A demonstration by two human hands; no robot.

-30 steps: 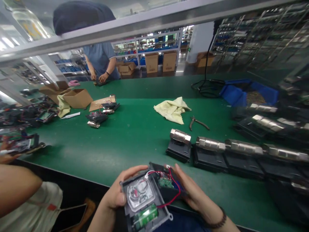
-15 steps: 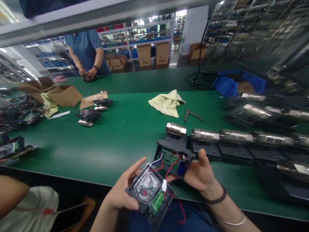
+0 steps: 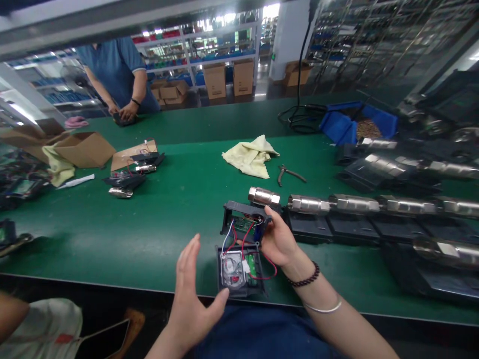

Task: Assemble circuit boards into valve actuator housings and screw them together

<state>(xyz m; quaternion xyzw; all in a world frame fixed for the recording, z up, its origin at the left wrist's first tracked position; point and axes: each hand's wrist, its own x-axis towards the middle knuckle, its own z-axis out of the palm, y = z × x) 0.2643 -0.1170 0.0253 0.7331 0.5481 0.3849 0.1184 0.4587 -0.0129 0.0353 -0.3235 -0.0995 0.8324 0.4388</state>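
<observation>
My right hand grips the right end of an opened black plastic housing, thumb on top. A circuit board shows inside it, and a silver metal pipe fitting lies just behind. Red and white wires run from the housing to a black cover, which rests near the bench edge with its inside up. In this cover are a clear-lidded compartment and a green circuit board. My left hand is open beside the cover's left side, fingers stretched and thumb close to its lower edge.
Several black units with silver fittings line the green bench at right. Pliers and a yellow cloth lie behind the housing. A blue bin holds small parts. Across the bench a person handles a dark object.
My left hand has let go of the cover, which now rests flat on the bench. My right hand has shifted left with the housing, its thumb now over the top. The view has turned slightly.
</observation>
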